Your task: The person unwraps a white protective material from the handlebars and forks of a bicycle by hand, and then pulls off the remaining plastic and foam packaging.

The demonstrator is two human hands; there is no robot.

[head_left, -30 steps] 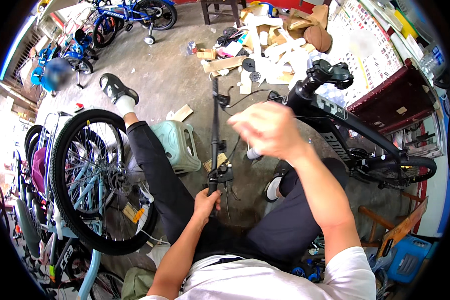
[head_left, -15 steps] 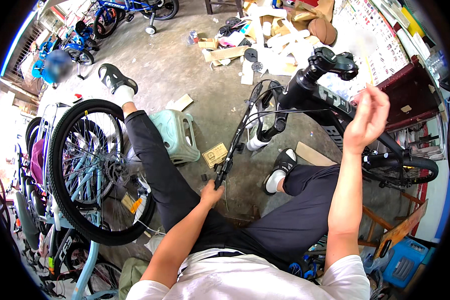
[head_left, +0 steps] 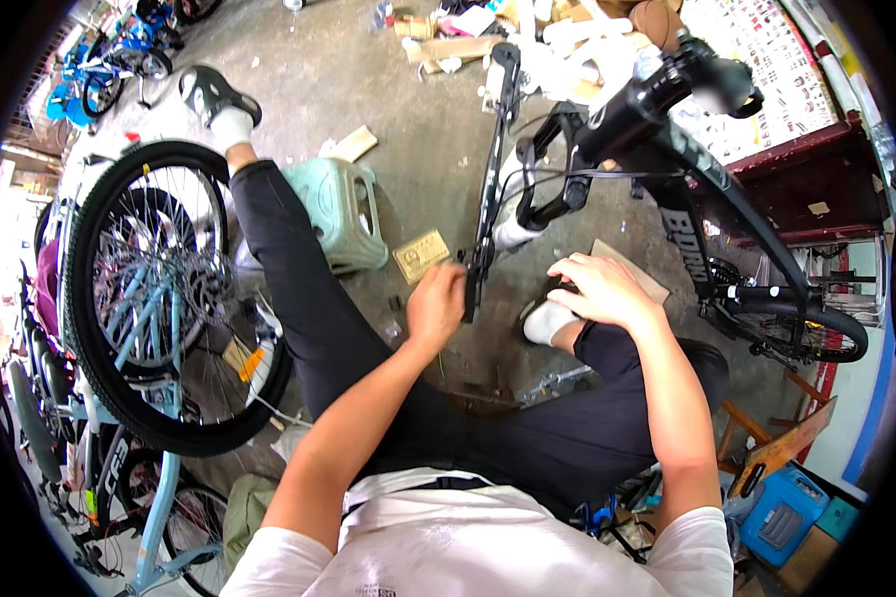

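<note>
A black bicycle frame (head_left: 737, 204) with a fork (head_left: 553, 164) leans in front of me on the right. The black handlebar (head_left: 490, 189) runs lengthwise beside the fork, apart from the stem (head_left: 697, 75), with thin cables looping between it and the frame. My left hand (head_left: 436, 308) is closed at the handlebar's near end, fingertips against the lever fittings; what they pinch is hidden. Over my right shoe, my right hand (head_left: 602, 289) hangs in the air, fingers loosely bent and apart, holding nothing.
At left stands a loose-looking wheel (head_left: 80, 328) among several parked bicycles. A pale green plastic stool (head_left: 343, 214) is beside my left leg, near a small yellowish card (head_left: 421, 257). Cardboard scraps (head_left: 458, 47) litter the far floor. A blue case (head_left: 784, 517) lies at lower right.
My right hand has come down and left from beside the frame tube. The left hand and the handlebar's near end have shifted up slightly. My view has tilted, so the frame looks closer.
</note>
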